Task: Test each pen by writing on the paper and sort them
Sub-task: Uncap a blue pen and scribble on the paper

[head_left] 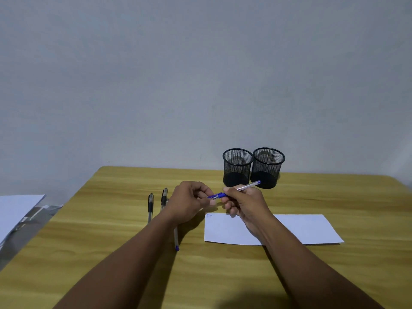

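Observation:
A clear pen with blue ends [242,188] is held above the wooden table between both hands. My right hand [246,202] grips its barrel, and my left hand [191,201] pinches its blue cap end. A white sheet of paper [307,228] lies under my right wrist, with a small blue mark at its top left corner. Two black-capped pens [150,206] [164,197] lie side by side left of my left hand. Another clear pen with a blue end [176,239] lies partly hidden under my left wrist. Two black mesh cups [237,167] [267,167] stand behind the hands.
The wooden table [111,241] reaches to a plain grey wall. At the far left, beyond the table's edge, lie white sheets [15,210] on a grey surface.

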The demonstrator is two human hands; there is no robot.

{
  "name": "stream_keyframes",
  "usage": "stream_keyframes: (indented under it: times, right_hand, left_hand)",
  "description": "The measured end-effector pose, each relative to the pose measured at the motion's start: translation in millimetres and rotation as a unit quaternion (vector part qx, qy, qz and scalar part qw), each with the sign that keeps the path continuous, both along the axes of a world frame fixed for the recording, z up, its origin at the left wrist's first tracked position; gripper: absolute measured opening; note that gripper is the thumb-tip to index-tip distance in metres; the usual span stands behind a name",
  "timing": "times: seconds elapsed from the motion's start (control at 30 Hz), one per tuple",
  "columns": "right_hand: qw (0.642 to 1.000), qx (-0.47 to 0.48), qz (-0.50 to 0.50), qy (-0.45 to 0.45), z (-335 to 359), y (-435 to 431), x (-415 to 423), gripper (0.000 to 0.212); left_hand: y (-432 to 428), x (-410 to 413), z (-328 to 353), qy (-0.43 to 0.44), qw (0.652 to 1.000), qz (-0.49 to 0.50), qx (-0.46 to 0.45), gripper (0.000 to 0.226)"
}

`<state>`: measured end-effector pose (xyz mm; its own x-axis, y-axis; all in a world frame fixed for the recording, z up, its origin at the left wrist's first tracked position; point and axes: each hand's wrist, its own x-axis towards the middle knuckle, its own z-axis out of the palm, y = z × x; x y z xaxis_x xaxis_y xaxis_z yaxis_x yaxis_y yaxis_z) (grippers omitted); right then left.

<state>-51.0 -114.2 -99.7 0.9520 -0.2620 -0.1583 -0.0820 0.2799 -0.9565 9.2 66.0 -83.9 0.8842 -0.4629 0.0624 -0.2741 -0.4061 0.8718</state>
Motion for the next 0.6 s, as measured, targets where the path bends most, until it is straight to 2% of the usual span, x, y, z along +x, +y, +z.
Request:
stream_keyframes:
  times: [0.3,0.4,0.47,0.5,0.53,0.6]
  right_hand:
    - [0.997,-0.017,0.066,-0.02,12.6,-0.6,-0.2,0.011]
    - [0.994,-0.023,0.103,-0.021,25.7,-8.0,-5.8,0.031]
    - [0.994,-0.013,0.108,0.002,38.9,-23.4,-9.8,0.05]
    - [0.993,-0.015,0.112,0.016,46.3,-33.6,-13.3,0.052]
    - [0.991,-0.035,0.122,0.029,51.8,-45.6,-16.5,0.049]
    - [0.978,-0.133,0.155,0.044,60.6,-65.4,-26.9,0.029]
  left_hand:
    - [5.6,-1.9,6.8,-0.032,0.999,0.011,0.013,0.014]
    - [7.9,2.0,13.1,-0.062,0.998,0.018,0.019,0.019]
    - [7.1,4.8,17.8,-0.088,0.995,0.032,0.029,0.021]
    - [5.4,4.6,20.2,-0.099,0.994,0.036,0.034,0.023]
    - [2.2,3.4,22.3,-0.11,0.993,0.036,0.036,0.023]
    - [-8.6,-0.3,26.7,-0.134,0.99,0.038,0.033,0.021]
